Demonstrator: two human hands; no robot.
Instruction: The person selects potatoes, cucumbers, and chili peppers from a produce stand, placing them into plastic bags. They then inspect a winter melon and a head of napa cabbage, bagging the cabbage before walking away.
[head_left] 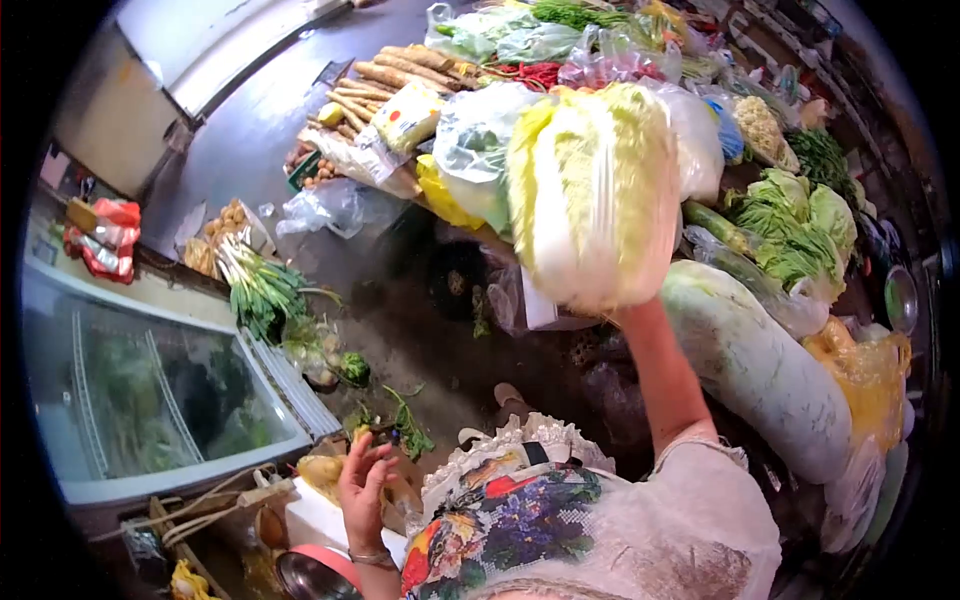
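A large napa cabbage, pale yellow-green with a thick white base, is held up before me over the vegetable stall. My right hand grips it from beneath at the base end; the fingers are hidden behind the cabbage. Low on the left, my left hand is raised with its fingers apart and nothing in it. Close to that hand are some loose green leaves on the floor and a pale yellowish item by a white box.
Right of the cabbage lie a big pale winter melon, leafy lettuce and cauliflower. Long brown roots and bagged produce fill the far side. On the left are a glass-topped cooler, green onions and a metal pot.
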